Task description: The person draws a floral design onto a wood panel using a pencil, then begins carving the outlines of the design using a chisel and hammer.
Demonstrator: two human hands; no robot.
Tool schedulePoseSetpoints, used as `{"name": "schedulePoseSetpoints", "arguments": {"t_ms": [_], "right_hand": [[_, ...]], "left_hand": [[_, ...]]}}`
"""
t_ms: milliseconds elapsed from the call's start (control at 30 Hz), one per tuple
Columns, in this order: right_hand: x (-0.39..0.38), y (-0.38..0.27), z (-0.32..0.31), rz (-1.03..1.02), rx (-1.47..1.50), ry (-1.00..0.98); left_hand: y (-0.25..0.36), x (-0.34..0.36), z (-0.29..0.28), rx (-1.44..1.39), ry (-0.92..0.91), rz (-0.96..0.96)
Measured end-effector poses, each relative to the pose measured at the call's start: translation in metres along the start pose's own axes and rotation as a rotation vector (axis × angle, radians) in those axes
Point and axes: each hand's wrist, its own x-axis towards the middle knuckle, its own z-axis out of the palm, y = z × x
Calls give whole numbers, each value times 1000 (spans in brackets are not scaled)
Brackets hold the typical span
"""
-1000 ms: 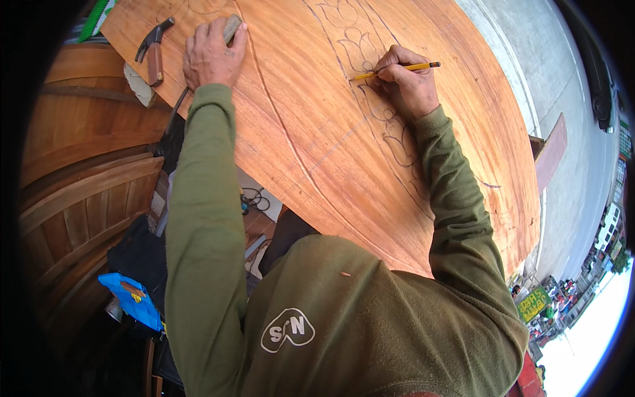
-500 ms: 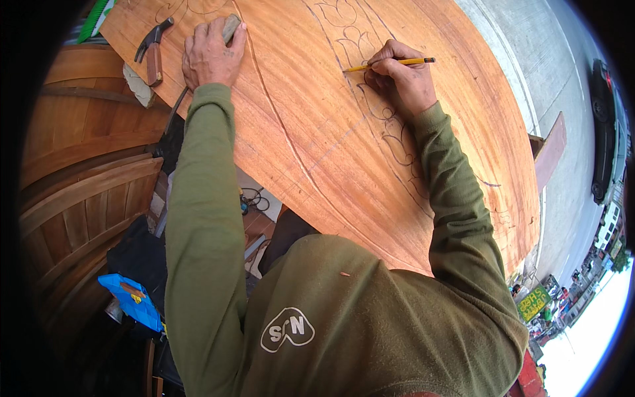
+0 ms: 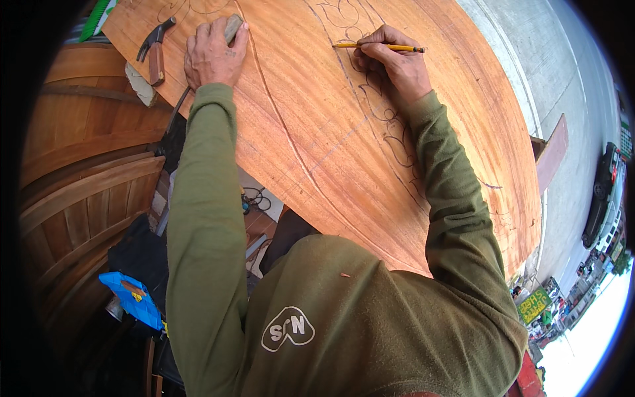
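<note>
Ok so, clock = whole view unless I say otherwise. Your right hand (image 3: 398, 66) is up near 1 o'clock, thumb + fingers pinched on a yellow pencil (image 3: 405, 48), which lies nearly flat w/ its tip pointing to the hand's 9. Looks like the tip's on the dark border line of the drawn band, tho contact is hard to call at this size. Petal outlines (image 3: 397, 151) run down that band past your wrist, toward approx 5 o'clock from the hand.

Your left hand (image 3: 215, 56) sits at abt 11, palm down on the big wooden board (image 3: 331, 145), fingers close together. A greyish block (image 3: 233, 28) pokes out btwn thumb and forefinger, at the hand's 1 o'clock; can't tell if you're gripping it or just resting on it. Claw hammer (image 3: 156, 56) lies on the board just off that hand's 9, claw end away from you.

Board fills the middle up to 12, w/ a long curved groove (image 3: 291, 142) btwn your hands. FYI, blue thing (image 3: 134, 299) down at 8, panelled wood (image 3: 99, 205) at 9, black car (image 3: 600, 195) out at 3.
</note>
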Motion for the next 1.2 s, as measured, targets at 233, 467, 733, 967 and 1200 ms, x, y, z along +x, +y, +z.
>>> {"name": "schedulePoseSetpoints", "arguments": {"t_ms": [233,467,733,967,1200], "right_hand": [[-20,8,-18,0,-2,-33],[-37,-3,-18,-23,-129,-20],[-62,0,-30,39,-132,-60],[-83,-5,-37,64,-221,-94],[-93,-10,-36,44,-237,-110]], "left_hand": [[-2,-1,2,8,-1,-3],[0,-2,-1,6,-9,-10],[-2,-2,3,36,-8,-9],[-4,-2,2,1,12,4],[-3,-1,4,29,10,11]]}}
